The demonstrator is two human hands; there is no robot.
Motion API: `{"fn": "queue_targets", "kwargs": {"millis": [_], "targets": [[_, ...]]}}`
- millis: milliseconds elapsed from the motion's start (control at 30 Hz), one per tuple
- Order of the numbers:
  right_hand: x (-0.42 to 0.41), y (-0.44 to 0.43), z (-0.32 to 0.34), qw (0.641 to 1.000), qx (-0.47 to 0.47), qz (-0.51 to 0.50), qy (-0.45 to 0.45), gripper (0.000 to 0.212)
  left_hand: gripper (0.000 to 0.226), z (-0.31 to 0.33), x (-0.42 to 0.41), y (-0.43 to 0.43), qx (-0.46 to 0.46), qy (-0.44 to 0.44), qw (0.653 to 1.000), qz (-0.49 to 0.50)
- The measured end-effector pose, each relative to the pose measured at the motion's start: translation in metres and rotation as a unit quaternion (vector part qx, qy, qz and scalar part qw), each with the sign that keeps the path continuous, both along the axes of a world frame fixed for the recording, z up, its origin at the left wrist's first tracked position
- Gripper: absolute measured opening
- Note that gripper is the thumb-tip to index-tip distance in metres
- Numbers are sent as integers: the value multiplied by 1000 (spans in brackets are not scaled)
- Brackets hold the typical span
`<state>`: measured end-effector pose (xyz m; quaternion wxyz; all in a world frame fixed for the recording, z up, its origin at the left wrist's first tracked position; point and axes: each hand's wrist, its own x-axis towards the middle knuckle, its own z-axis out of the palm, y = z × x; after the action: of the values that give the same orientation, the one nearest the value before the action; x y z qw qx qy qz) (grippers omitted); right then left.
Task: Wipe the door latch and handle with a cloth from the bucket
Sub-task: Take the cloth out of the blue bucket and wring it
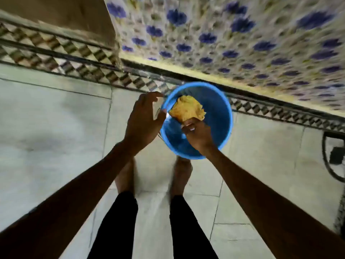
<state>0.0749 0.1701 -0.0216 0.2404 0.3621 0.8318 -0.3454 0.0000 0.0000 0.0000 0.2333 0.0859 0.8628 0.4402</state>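
A round blue bucket [220, 101] stands on the floor just ahead of my bare feet. My right hand [197, 136] is over the bucket's opening, shut on a bunched yellow cloth [187, 108] that sticks up from my fingers. My left hand [143, 120] hovers at the bucket's left rim with its fingers loosely curled; a pale flat thing [156, 111] shows at its fingers, too blurred to name. The door latch and handle are not in view.
Pale floor tiles [56, 128] lie all around, with a patterned brown border strip [74, 58] along the wall. A cloth with blue flowers [233, 38] hangs at the upper right. A black cable and plug [336, 156] lie at the right edge.
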Motion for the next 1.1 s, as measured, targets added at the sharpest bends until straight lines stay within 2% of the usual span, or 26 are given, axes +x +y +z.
{"fn": "queue_targets", "kwargs": {"millis": [67,100,167,233,333,400,500,567,667,733,833,967,1100], "targets": [[-6,10,-56,996,32,78,-16,23,68,-40,8,10,-32,-6,999,-29],[-9,17,-86,990,57,130,-24,29,69,-58,14,16,-25,-5,999,-41],[-16,24,-128,978,94,173,-69,47,59,-81,27,25,22,1,1000,-20],[-19,23,-158,973,139,173,-64,59,50,-96,35,30,54,32,997,33],[-19,23,-177,951,219,216,-28,46,47,-102,37,34,62,57,994,64],[-19,25,-177,951,210,227,-20,38,46,-102,37,34,62,60,995,58],[-17,28,-152,980,124,151,41,35,48,-97,35,30,36,49,998,31],[-13,30,-118,993,69,40,87,22,57,-83,32,29,3,36,999,9],[-9,27,-46,989,-15,-110,99,9,70,-47,23,26,-23,10,999,29],[-10,23,14,966,-109,-197,124,19,66,-7,14,23,-11,-6,998,69],[-21,15,113,922,-225,-287,132,11,59,69,3,13,31,-22,991,130],[-51,-19,271,854,-350,-366,119,19,47,212,-15,-18,98,-14,977,189],[-82,-70,438,821,-436,-351,109,37,34,389,-43,-64,203,-81,947,234]]}}
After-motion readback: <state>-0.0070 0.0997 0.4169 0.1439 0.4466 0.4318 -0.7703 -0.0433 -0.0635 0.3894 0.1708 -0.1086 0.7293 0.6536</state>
